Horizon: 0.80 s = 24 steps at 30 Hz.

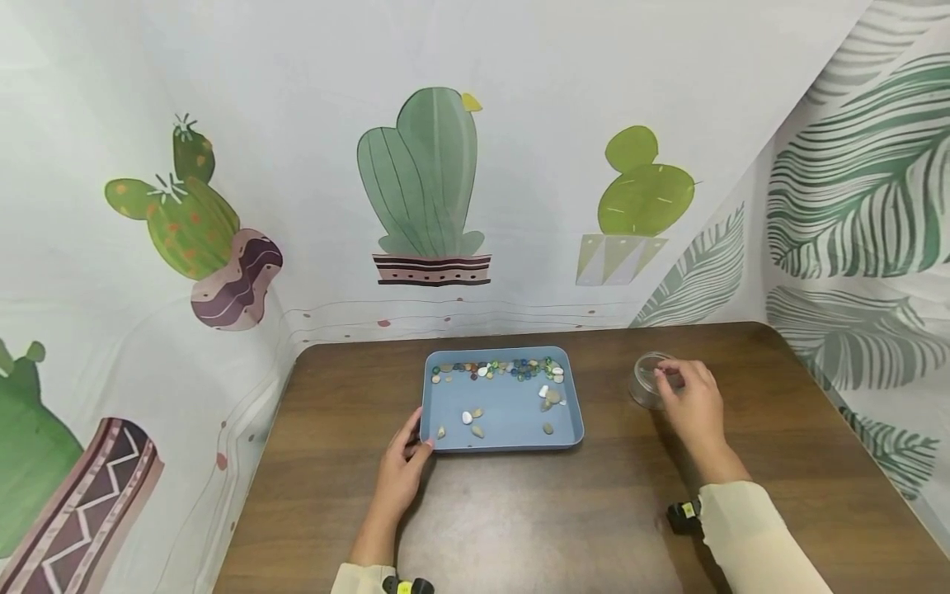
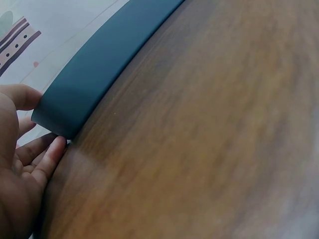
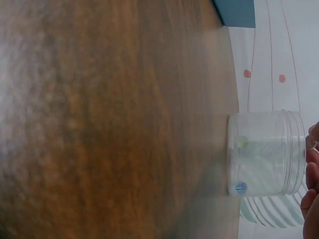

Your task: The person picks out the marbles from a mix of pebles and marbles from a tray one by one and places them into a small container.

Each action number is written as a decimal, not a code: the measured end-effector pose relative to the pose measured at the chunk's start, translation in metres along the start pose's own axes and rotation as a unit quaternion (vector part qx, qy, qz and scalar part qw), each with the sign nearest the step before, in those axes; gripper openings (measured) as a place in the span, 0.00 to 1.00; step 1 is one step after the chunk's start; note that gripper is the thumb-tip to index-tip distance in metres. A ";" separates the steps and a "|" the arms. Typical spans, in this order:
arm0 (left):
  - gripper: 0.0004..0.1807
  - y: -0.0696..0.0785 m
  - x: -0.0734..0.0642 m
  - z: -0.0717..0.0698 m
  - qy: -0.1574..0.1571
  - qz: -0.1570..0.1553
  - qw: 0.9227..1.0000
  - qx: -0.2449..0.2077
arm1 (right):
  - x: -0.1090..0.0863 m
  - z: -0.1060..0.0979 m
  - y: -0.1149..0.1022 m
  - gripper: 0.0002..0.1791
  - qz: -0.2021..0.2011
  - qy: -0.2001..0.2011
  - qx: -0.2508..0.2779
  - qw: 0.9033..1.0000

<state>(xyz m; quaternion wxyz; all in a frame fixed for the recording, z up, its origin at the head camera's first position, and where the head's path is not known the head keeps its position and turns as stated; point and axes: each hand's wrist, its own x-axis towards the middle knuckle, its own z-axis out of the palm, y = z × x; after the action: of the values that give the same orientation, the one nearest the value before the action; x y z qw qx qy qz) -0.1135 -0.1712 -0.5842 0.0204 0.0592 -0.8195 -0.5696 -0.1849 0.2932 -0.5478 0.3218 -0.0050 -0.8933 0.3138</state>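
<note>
A blue tray [image 1: 508, 412] lies on the table, with several coloured glass marbles [image 1: 523, 370] along its far side and pebbles [image 1: 477, 431] scattered nearer. My left hand [image 1: 401, 474] grips the tray's near left corner, thumb at the rim and fingers against the outer side. To the right stands a clear jar [image 3: 264, 154] without a lid, holding a blue marble [image 3: 241, 187] and a yellow-green marble [image 3: 242, 142] at its bottom. Above its mouth, my right hand [image 1: 693, 404] pinches a small pale marble [image 3: 311, 143], mostly hidden by the fingers.
The brown wooden table [image 1: 519, 520] extends around the tray and jar. Behind it hangs a white cloth [image 1: 534, 165] printed with cacti and leaves, reaching down to the table's back edge.
</note>
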 end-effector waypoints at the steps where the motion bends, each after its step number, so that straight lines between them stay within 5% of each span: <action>1: 0.32 0.000 0.000 0.000 -0.001 0.001 1.000 -0.001 | 0.000 0.000 0.000 0.06 0.000 0.000 0.001 1.000; 24: 0.31 -0.003 0.000 0.000 0.007 0.010 1.000 0.001 | -0.001 -0.005 -0.008 0.13 0.046 -0.058 0.003 0.997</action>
<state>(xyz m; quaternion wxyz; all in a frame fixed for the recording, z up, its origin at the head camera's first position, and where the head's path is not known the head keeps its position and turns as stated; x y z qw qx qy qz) -0.1133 -0.1718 -0.5869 0.0313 0.0551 -0.8206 -0.5679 -0.1796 0.2888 -0.5412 0.2549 -0.0270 -0.9083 0.3305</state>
